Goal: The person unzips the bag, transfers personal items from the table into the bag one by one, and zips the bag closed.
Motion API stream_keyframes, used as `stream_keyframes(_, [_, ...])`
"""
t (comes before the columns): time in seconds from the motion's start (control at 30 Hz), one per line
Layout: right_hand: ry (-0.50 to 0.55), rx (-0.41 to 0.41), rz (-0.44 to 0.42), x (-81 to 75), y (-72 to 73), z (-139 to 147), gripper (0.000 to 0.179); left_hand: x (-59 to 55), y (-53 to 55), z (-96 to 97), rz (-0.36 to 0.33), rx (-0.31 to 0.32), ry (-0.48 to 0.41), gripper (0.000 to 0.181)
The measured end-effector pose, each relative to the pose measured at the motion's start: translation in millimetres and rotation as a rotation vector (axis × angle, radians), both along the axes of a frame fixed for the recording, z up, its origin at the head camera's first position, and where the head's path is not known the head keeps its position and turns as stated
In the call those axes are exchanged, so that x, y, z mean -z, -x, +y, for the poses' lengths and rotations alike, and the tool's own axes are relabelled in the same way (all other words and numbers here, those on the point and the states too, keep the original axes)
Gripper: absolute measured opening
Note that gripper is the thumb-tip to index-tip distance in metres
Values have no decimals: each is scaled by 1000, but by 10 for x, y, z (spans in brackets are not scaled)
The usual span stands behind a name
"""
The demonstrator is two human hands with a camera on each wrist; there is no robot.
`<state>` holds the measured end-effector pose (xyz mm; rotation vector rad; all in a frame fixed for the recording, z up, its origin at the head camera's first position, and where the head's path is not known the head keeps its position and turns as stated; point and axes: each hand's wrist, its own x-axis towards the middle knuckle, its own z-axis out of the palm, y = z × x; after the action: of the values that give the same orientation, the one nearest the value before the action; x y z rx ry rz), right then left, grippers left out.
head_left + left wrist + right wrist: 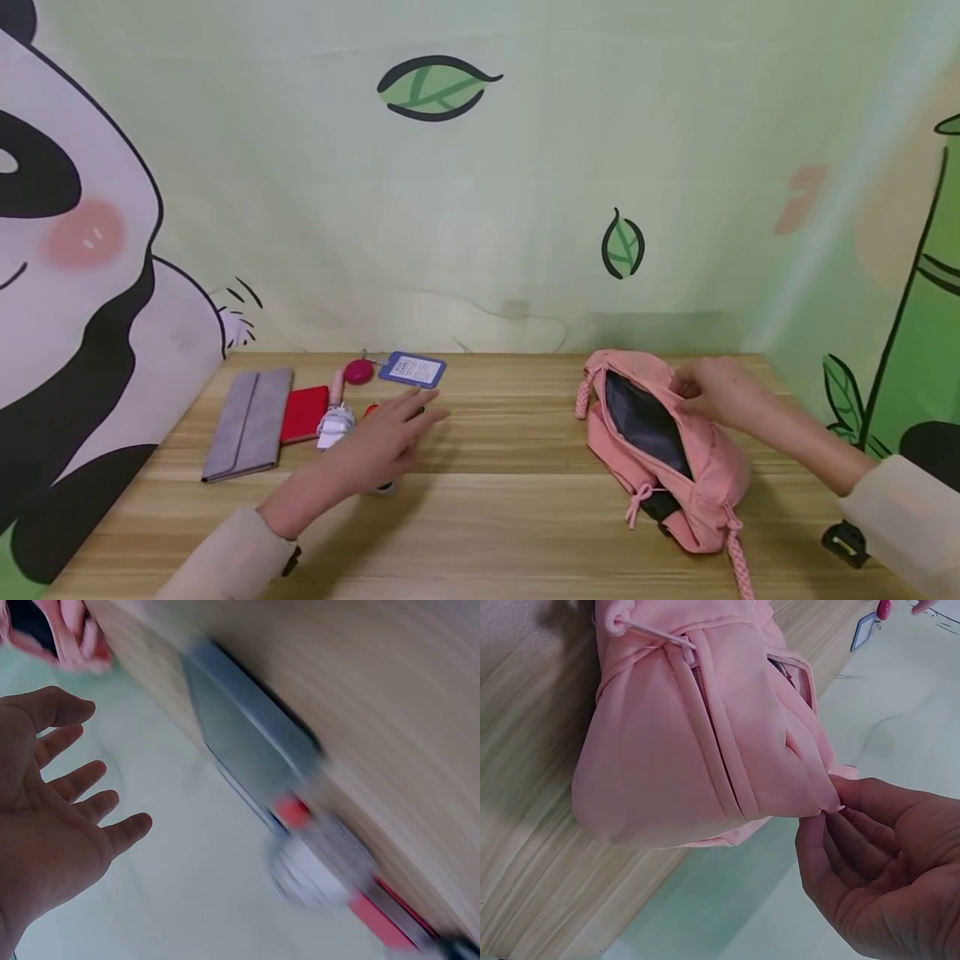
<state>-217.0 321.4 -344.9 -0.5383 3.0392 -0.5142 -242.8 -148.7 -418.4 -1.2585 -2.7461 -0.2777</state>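
A pink bag (720, 467) lies on the right, its long zip opening spread to show a dark lining. With thumb and fingers, my right hand (723, 396) pinches the fabric beside that opening; the right wrist view shows the pinched fold (829, 799) of the bag up close. My left hand (382, 442) hovers over the table with its fingers spread, holding nothing. It partly hides some small things beneath it. Nearby are a white charger with a wrapped cable (335, 425) and a blue card holder (412, 369). Blurred in the left wrist view is a grey-blue box-like object (240, 720).
Farther left on the wooden table (480, 525) lie a grey flap pouch (247, 425) and a red notebook (304, 414). A pink tube (337, 387) and a round crimson item (358, 372) sit behind the charger. A black buckle (846, 543) rests near the right sleeve.
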Motion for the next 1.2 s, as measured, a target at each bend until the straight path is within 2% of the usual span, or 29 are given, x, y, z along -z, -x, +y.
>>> stream_keyframes(0.07, [-4, -1, -9, -10, 7, 11, 10, -56, 34, -206, 26, -55, -24, 59])
stream_keyframes(0.17, [-7, 9, -50, -37, 18, 23, 10, -133, 60, -531, 19, -172, -34, 61])
stream_keyframes(0.27, [-8, 11, -121, -80, 25, 31, 8, -143, 100, -879, 12, -279, -29, 61])
stream_keyframes(0.4, [0, 4, -239, -156, 68, 27, 7, -49, 214, -1374, 14, -375, 17, 54])
stream_keyframes(0.5, [4, -1, -329, -224, 129, 3, 8, 47, 298, -1706, -44, -456, 55, 50])
stream_keyframes(0.6, [-3, -3, -389, -281, 192, -27, 9, 138, 362, -1937, -144, -540, 65, 51])
stream_keyframes(0.7, [-12, 5, -416, -308, 232, -49, 10, 222, 400, -2048, -204, -585, 45, 56])
stream_keyframes(0.83, [-33, 18, -436, -316, 243, -54, 11, 284, 419, -2064, -254, -650, 21, 68])
stream_keyframes(1.0, [-34, 4, -423, -318, 240, -22, 11, 279, 481, -1990, -314, -753, 4, 77])
stream_keyframes(1.2, [-39, 23, -425, -282, 213, 9, 10, 271, 506, -1875, -354, -786, 55, 89])
